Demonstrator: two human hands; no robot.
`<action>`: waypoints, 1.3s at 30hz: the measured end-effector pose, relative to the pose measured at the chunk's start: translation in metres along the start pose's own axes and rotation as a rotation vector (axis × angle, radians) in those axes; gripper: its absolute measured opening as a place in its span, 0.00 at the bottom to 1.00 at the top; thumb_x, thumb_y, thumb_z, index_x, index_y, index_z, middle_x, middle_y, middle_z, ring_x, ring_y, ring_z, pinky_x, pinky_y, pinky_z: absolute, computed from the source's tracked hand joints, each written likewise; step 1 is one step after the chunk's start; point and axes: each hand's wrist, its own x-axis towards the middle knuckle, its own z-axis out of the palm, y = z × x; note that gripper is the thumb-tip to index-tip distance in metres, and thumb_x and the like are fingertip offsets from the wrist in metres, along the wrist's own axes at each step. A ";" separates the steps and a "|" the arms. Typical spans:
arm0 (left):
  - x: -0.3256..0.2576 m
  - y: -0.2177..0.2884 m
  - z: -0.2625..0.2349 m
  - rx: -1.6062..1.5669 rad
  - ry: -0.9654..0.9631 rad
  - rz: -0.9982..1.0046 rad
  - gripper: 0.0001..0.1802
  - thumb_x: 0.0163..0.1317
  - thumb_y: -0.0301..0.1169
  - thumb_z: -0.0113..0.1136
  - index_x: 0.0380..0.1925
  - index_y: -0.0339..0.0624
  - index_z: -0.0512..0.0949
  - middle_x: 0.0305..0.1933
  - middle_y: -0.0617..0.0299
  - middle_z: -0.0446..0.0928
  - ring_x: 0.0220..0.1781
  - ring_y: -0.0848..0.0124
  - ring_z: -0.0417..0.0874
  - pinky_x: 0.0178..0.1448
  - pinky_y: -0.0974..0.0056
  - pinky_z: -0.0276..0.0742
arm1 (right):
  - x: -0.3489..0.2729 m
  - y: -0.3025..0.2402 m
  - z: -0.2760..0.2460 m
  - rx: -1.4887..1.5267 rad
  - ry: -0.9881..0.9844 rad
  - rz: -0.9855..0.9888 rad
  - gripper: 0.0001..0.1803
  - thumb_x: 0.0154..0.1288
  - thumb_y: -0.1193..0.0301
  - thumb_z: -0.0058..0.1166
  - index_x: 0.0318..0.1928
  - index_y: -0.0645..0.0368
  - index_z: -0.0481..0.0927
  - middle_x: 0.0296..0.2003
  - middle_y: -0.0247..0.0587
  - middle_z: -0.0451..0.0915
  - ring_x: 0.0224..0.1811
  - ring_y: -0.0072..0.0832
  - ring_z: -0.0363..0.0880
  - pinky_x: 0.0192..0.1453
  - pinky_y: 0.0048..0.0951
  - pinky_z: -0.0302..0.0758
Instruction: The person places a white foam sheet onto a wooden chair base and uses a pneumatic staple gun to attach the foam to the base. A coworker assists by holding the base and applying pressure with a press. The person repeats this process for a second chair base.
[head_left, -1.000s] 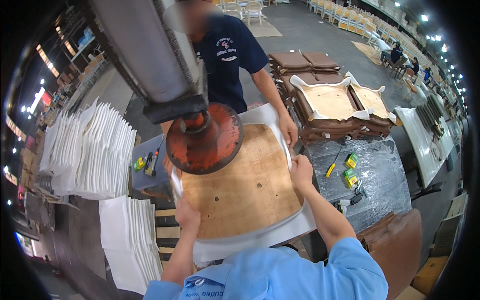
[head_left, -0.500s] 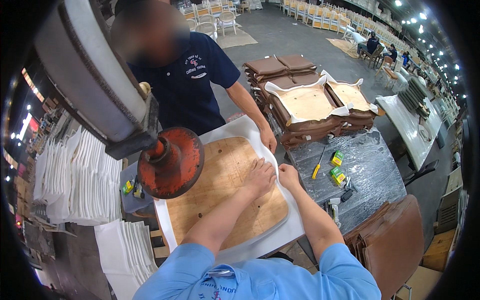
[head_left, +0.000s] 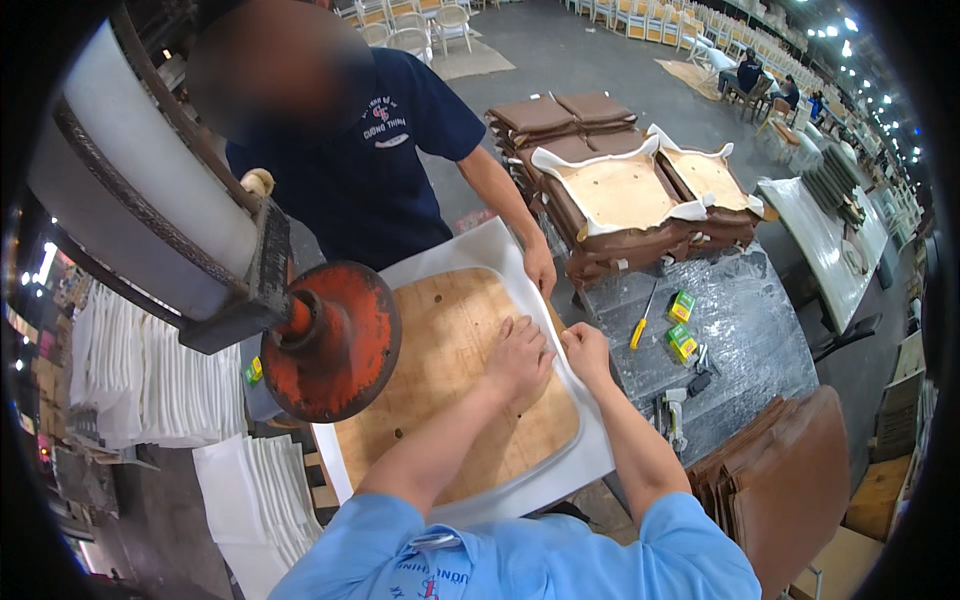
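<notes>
A tan plywood seat panel [head_left: 445,375] with small holes and rounded corners lies on a larger white padding sheet [head_left: 500,502], whose margin shows around it. My left hand [head_left: 518,358] rests flat on the panel near its right edge, fingers stretched toward the far side. Closed on the right margin of the sheet is my right hand [head_left: 585,352]; its fingertips are partly hidden. A co-worker's hand [head_left: 541,271] touches the sheet's far right edge. Above the panel's left part hangs a round red press disc [head_left: 335,340], hiding some of the wood.
On the wrapped table [head_left: 745,345] to the right lie a yellow screwdriver [head_left: 638,332], small green-yellow boxes [head_left: 681,343] and a staple gun [head_left: 676,415]. Brown seat cushions [head_left: 600,170] are piled behind. Brown covers [head_left: 790,480] and white sheets [head_left: 150,370] stand stacked at the sides.
The co-worker has leaned to the left, and the sheet's far corner stands a little higher. The whole view has shifted slightly. My hands stay in nearly the same places on panel and sheet.
</notes>
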 end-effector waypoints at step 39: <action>-0.201 0.135 -0.038 0.101 -0.231 0.184 0.22 0.67 0.36 0.75 0.57 0.39 0.84 0.79 0.42 0.75 0.84 0.46 0.71 0.85 0.35 0.64 | -0.149 0.102 -0.110 0.458 -0.485 0.556 0.10 0.78 0.65 0.66 0.51 0.56 0.87 0.43 0.31 0.88 0.41 0.19 0.85 0.46 0.28 0.81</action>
